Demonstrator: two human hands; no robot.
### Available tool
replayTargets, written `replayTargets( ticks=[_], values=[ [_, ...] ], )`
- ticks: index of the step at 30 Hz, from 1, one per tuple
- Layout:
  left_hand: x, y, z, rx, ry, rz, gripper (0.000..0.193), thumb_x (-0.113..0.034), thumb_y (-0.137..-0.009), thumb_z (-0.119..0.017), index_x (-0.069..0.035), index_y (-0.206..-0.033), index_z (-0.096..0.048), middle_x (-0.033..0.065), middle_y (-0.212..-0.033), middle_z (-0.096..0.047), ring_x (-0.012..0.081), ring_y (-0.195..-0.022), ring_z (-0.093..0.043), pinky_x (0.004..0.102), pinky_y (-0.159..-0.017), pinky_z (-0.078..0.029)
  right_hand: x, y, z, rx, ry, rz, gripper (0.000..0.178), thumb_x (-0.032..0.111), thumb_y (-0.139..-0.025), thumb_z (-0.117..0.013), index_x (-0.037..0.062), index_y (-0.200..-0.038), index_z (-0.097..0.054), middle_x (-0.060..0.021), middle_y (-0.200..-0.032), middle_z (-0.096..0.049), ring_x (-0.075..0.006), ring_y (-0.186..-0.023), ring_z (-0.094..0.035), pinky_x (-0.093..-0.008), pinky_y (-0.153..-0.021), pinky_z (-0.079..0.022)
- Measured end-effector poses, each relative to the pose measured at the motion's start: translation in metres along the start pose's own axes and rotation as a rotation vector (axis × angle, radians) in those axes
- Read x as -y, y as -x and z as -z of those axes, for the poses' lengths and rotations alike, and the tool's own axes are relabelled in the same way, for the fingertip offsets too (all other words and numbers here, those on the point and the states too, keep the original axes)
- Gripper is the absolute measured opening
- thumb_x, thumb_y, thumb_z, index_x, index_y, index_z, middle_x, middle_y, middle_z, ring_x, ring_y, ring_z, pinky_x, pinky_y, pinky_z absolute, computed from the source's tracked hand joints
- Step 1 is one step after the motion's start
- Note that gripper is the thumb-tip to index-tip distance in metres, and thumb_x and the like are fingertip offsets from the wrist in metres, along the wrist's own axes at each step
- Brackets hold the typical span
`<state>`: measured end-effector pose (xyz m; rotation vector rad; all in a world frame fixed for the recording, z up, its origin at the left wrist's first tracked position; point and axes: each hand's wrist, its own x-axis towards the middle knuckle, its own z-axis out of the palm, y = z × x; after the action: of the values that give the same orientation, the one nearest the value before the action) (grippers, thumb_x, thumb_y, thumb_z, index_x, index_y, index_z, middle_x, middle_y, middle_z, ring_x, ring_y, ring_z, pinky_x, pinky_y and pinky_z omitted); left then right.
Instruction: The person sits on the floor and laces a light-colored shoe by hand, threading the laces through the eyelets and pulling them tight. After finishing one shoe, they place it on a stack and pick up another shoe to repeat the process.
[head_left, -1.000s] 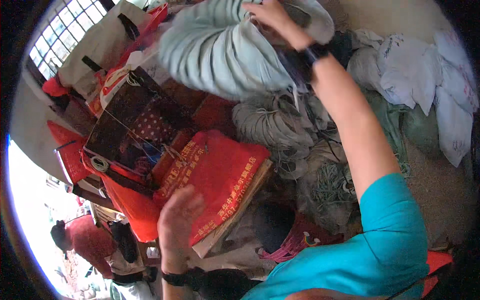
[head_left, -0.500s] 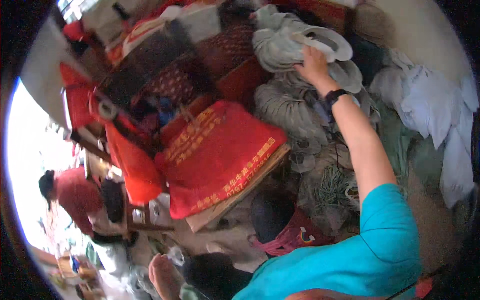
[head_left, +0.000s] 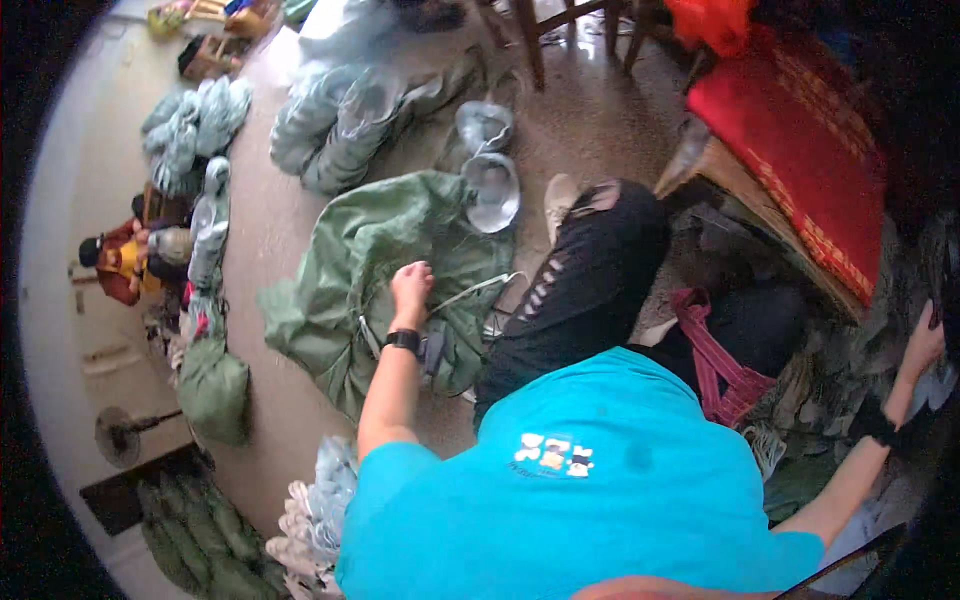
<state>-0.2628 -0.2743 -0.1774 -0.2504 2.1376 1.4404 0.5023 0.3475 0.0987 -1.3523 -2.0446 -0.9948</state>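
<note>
My left hand (head_left: 412,290), with a dark band at the wrist, is above a crumpled green sack (head_left: 330,260). Its fingers are curled in and nothing shows in them. Pale cords and a white strip lie on the sack. Far out at the right edge, my right hand (head_left: 926,345) reaches into a dim grey heap of netting (head_left: 860,360). Its fingers look bent round something dark, which shadow and the rim of the picture hide. Two pale ring-ended net bundles (head_left: 490,190) lie beside the sack's far corner.
A red bag (head_left: 790,150) covers a cardboard box at right. Large grey-green net coils (head_left: 340,120) lie on the floor ahead. At left are a fan (head_left: 118,438), a full green sack (head_left: 213,390) and a seated person (head_left: 125,260). Wooden stool legs (head_left: 530,45) stand far off.
My view has swung left and down. My left hand has come over the green sack. My right hand, earlier on a pale net bundle, is now at the right edge.
</note>
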Motion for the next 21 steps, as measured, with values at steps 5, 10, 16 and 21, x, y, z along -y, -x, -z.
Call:
replayTargets(
  ticks=[5,10,16,21],
  values=[
    [0.056,-0.054,-0.017,0.219,-0.612,-0.207,0.040,-0.026,-0.084,-0.065,0.003,-0.111,-0.059,0.0232,-0.102,-0.066,0.0354,-0.094,-0.065,0.0391,-0.082,-0.052,0.156,-0.005,0.080,0.102,-0.350,0.104,0.035,0.021,-0.097,-0.057,0.0076,-0.129,-0.056,-0.0091,-0.131,-0.056,-0.0244,-0.120,-0.052,-0.0375,-0.101,-0.042],
    [0.055,-0.080,0.013,-0.013,-0.870,-0.248,0.056,-0.024,-0.083,-0.061,0.004,-0.130,-0.047,0.0334,-0.116,-0.057,0.0464,-0.107,-0.056,0.0482,-0.091,-0.047,0.289,-0.028,0.150,0.249,-0.500,0.287,0.029,0.005,-0.095,-0.054,0.0027,-0.124,-0.056,-0.0114,-0.133,-0.053,-0.0250,-0.121,-0.052,-0.0360,-0.105,-0.038],
    [0.001,-0.088,0.099,-0.402,-0.808,-0.587,0.050,-0.028,-0.085,-0.062,0.005,-0.120,-0.050,0.0345,-0.112,-0.057,0.0492,-0.102,-0.056,0.0524,-0.089,-0.045,0.433,-0.064,0.170,0.320,-0.891,0.542,0.030,-0.001,-0.093,-0.053,0.0006,-0.123,-0.056,-0.0130,-0.132,-0.052,-0.0241,-0.122,-0.051,-0.0327,-0.102,-0.041],
    [-0.023,-0.096,0.186,-0.605,-0.946,-0.670,0.042,-0.030,-0.084,-0.062,0.003,-0.110,-0.057,0.0324,-0.104,-0.060,0.0477,-0.098,-0.058,0.0526,-0.084,-0.046,0.536,-0.065,0.179,0.462,-1.149,0.689,0.030,-0.004,-0.087,-0.056,0.0000,-0.117,-0.057,-0.0137,-0.127,-0.054,-0.0250,-0.117,-0.053,-0.0335,-0.097,-0.045]
  ],
)
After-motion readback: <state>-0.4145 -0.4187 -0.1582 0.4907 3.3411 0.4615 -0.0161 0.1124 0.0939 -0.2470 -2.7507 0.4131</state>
